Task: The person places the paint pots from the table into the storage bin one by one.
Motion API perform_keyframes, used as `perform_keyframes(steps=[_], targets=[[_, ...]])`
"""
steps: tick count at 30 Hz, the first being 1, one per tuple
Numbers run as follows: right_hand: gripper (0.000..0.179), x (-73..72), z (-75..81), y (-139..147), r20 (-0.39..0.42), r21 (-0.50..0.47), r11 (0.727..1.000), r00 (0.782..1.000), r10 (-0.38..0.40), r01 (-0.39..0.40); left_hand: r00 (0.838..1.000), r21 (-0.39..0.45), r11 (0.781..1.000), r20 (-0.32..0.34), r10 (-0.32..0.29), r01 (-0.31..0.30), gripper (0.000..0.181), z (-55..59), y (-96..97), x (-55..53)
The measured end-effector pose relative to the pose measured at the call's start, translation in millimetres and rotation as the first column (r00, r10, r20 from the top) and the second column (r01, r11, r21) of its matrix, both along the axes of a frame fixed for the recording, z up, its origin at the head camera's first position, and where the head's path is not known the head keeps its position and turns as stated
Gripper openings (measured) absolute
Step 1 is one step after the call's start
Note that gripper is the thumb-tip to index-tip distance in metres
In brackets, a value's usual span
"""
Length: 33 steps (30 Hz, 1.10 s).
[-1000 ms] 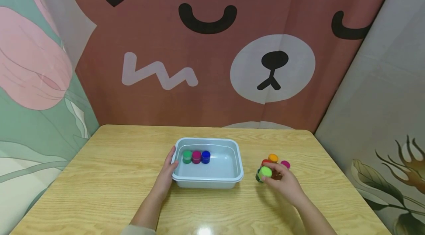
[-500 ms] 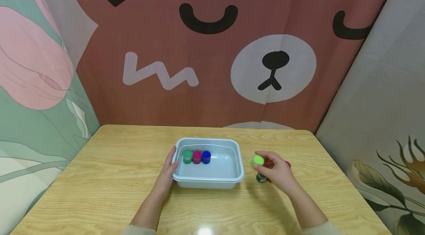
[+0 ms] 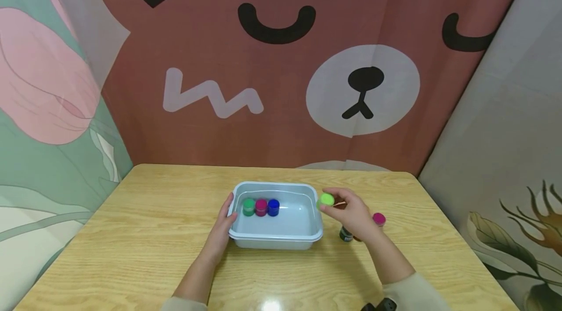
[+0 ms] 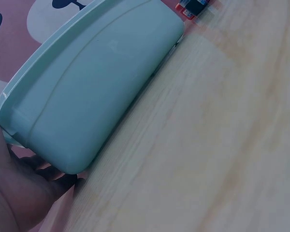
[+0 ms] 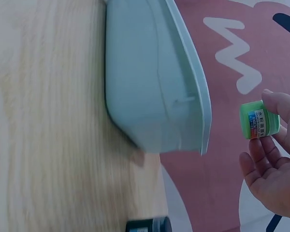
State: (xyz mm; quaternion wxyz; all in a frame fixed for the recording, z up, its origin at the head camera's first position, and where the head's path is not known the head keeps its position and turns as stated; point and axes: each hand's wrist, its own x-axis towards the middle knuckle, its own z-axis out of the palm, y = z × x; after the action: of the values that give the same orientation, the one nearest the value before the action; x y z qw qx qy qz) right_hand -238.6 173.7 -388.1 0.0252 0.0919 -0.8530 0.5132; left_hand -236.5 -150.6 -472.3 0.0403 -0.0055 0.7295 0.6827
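Behind the wooden table point(image 3: 131, 238), a brown bear-print curtain point(image 3: 197, 32) filled the upper middle of the head view. At lower centre sat a pale blue tray point(image 3: 274, 242), its left end gripped by the left hand point(image 3: 221, 227), thumb over the rim. A green jar point(image 3: 249, 207), a crimson jar point(image 3: 261, 207) and a blue jar point(image 3: 273, 207) stood side by side in the tray's left half. Right of centre, the right hand point(image 3: 351, 213) pinched a lime jar point(image 3: 326, 200), raised near the tray's right rim. A dark jar point(image 3: 346, 235) and a magenta jar point(image 3: 379, 218) rested at lower right.

Wood tbl point(image 3: 131, 242) w/ lt-blue tub point(image 3: 275, 242), jars point(image 3: 346, 234).
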Motion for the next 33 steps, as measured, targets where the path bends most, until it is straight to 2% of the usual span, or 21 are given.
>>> perform_keyframes(steps=[4,10,13,17,25,33], targets=[[0.048,-5.4,3.0,-11,0.013,0.003,1.0,1.0,0.008,-0.008,1.0,-0.002,1.0,-0.001,-0.004,0.004,0.058,1.0,-1.2,0.5],[0.048,-14.1,6.6,-28,-0.018,0.05,0.998,0.999,0.026,-0.025,1.0,0.002,1.0,-0.01,-0.001,0.001,0.058,1.2,-2.0,1.6],[0.046,-19.6,6.2,-35,0.004,0.056,0.998,1.0,0.023,-0.024,1.0,0.006,1.0,-0.016,-0.001,0.001,0.058,0.2,-1.7,2.1],[0.045,-27.4,4.8,-44,0.035,0.055,0.998,0.999,0.013,-0.015,1.0,0.004,1.0,-0.019,-0.006,0.006,0.057,0.5,-1.6,3.7],[0.043,-41.6,-0.1,-59,0.046,0.107,0.994,0.999,0.01,-0.015,1.0,-0.006,1.0,-0.003,-0.001,0.001,0.057,1.4,-1.6,3.1],[0.042,-49.4,-5.2,-69,0.06,0.128,0.991,0.998,0.03,-0.038,1.0,0.003,1.0,-0.013,-0.003,0.003,0.058,0.4,0.5,1.4]])
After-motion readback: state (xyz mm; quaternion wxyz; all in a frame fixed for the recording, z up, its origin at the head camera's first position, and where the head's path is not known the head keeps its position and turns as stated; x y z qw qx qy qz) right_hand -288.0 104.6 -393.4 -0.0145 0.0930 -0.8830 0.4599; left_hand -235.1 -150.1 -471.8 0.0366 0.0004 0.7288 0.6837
